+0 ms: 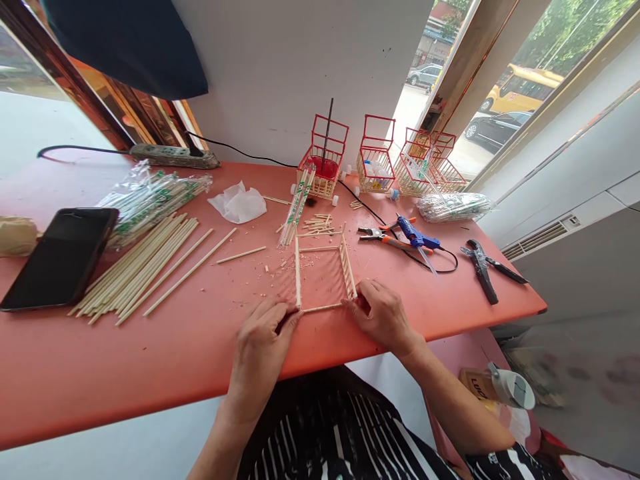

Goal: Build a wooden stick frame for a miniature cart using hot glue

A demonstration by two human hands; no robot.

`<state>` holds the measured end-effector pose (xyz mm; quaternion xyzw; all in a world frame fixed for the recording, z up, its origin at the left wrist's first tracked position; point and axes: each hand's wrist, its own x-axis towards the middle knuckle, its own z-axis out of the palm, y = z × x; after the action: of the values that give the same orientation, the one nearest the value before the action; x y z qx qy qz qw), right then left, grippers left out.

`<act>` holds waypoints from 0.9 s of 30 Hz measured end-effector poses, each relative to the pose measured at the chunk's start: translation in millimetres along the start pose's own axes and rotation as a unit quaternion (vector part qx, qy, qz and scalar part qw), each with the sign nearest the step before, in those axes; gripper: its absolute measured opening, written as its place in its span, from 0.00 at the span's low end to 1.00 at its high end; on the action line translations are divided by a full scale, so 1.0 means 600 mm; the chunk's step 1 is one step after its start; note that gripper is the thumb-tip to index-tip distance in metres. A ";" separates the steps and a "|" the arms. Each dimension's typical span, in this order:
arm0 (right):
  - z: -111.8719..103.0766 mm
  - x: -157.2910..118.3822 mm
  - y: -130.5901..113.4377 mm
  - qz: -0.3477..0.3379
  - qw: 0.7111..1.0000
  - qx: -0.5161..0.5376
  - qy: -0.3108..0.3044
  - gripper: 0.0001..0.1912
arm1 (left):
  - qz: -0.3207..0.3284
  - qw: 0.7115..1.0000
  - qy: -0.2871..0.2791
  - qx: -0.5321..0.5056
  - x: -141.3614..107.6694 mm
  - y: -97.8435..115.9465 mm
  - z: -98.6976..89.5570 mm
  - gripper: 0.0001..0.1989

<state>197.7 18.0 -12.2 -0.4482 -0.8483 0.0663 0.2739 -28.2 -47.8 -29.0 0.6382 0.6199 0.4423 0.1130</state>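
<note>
A frame of thin wooden sticks [299, 270] stands on the red table in front of me, its right side filled with several short slanting rungs. My left hand [265, 340] pinches its near left corner between thumb and fingers. At the near right corner, my right hand [383, 313] has its fingers closed on the frame. One stick runs along the near edge between both hands. Short cut sticks [318, 223] and wood crumbs lie just behind and left of the frame.
Loose sticks [145, 267], a black phone [60, 259] and wrapped chopsticks [160, 197] lie left. Behind stand small red-rimmed stick carts [377, 157]. To the right are pliers [383, 237], a blue glue gun [417, 235] with its cord, and black cutters [484, 270] near the table edge [537, 308].
</note>
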 end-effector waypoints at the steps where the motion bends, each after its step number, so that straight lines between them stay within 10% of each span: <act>1: 0.000 0.000 0.000 0.000 1.000 -0.003 -0.002 0.18 | 0.002 1.000 0.001 0.001 0.000 0.000 0.000 0.09; 27: 0.003 0.000 0.000 -0.021 1.000 -0.009 0.018 0.16 | 0.039 0.998 0.024 0.038 -0.001 -0.004 0.003 0.10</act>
<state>196.9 18.2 -13.6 -0.4340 -0.8530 0.0446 0.2864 -28.6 -47.2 -31.9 0.6547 0.6135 0.4379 0.0569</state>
